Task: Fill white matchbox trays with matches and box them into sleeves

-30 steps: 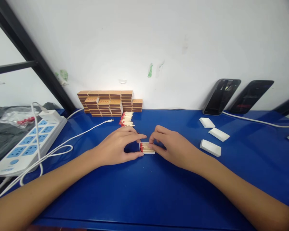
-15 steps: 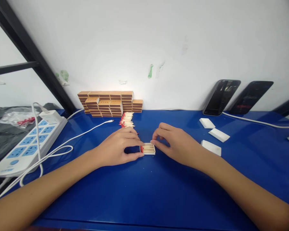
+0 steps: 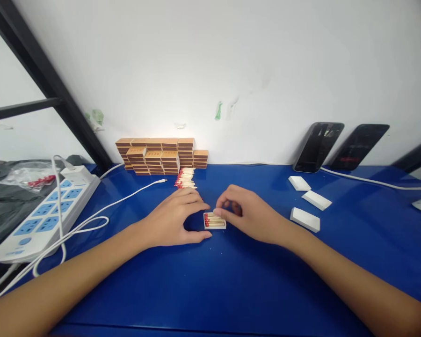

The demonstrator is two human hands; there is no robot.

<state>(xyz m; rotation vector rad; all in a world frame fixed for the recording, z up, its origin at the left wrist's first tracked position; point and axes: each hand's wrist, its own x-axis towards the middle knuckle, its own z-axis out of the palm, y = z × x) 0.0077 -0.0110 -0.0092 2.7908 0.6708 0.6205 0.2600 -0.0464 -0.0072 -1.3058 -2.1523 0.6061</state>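
A small white matchbox tray (image 3: 215,228) lies on the blue table, holding a layer of red-tipped matches (image 3: 210,220), heads to the left. My left hand (image 3: 177,217) rests at its left end with thumb and fingers spread apart around that end. My right hand (image 3: 245,213) is over the tray's far right part, thumb and fingertips closed in a pinch at the matches. Whatever those fingertips hold, if anything, is hidden. Just behind my left hand lies a loose pile of matches (image 3: 186,178).
Stacked matchboxes (image 3: 154,161) stand against the wall. Several white trays (image 3: 305,219) lie at the right. Two phones (image 3: 317,147) lean on the wall, a cable (image 3: 358,179) running behind the trays. At the left sit a power strip (image 3: 38,224) and a looped white cable (image 3: 91,218).
My left thumb and fingers have spread wider, away from the tray. The right fingertips have shifted left over the matches. The whole view has tilted slightly.
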